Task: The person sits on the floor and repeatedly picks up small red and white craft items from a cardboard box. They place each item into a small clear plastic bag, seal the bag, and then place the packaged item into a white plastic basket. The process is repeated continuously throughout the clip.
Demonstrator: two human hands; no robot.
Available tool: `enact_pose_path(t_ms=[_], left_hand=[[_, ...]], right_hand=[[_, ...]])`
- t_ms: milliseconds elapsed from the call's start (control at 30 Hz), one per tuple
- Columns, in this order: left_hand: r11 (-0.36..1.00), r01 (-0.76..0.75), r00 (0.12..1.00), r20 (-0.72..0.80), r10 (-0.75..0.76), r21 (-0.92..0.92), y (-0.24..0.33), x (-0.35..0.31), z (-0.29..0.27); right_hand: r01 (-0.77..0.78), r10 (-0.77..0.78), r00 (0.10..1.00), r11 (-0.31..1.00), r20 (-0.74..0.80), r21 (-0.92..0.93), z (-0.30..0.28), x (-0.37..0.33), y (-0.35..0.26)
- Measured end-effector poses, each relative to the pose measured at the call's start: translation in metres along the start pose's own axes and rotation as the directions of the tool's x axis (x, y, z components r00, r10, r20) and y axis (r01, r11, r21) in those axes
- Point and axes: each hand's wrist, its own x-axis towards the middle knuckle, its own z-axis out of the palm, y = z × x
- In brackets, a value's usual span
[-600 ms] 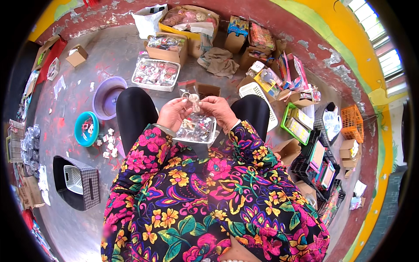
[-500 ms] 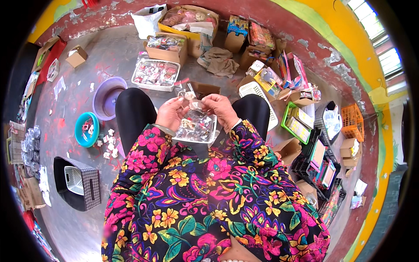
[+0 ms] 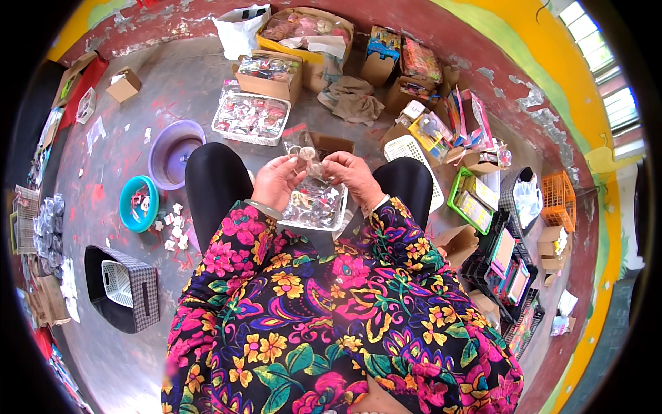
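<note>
Clear packets with dark, red and white contents are held in a white rectangular plastic basket [image 3: 340,219] between the knees, below the hands. More clear packets, mostly red and white inside, are heaped to the rim of a second, white slatted basket [image 3: 245,136] on the grey floor [image 3: 89,165], towards its far edge. Small white and dark red pieces lie in a round turquoise plastic basin [image 3: 124,205], towards the floor's left edge; beside it stands a round purple plastic basin [image 3: 161,162].

A small clear plastic bag [image 3: 295,134] with a pale beige, rounded soft item [image 3: 307,154] in it is held up above the far edge of the lap basket. The bag's long axis runs nearly away from the body, its far end leaning slightly left. It is pinched on its left side by thumb and fingers of the left hand [image 3: 277,183] and on its right by those of the right hand [image 3: 354,178]; both grips are narrow.

The bag's lower end is hard to separate from the packets behind it. The open brown cardboard box [image 3: 340,143] beyond is partly covered, and its contents cannot be made out.
</note>
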Motion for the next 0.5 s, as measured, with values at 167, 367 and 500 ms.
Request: enact_pose_path(t_ms=[167,367,500], left_hand=[[0.984,0.120,0.990,0.064,-0.130,0.132,-0.011,0.000,0.001],[0.968,0.087,0.996,-0.029,-0.083,0.237,-0.006,-0.002,0.014],[0.974,0.015,0.996,-0.090,0.006,0.228,-0.006,0.002,0.014]], right_hand=[[0.103,-0.089,0.991,0.982,-0.098,0.156,0.007,0.000,-0.003],[0.140,-0.122,0.979,0.985,-0.161,0.104,0.006,0.003,0.005],[0.137,-0.136,0.982,0.991,-0.131,0.003,0.011,0.002,0.005]])
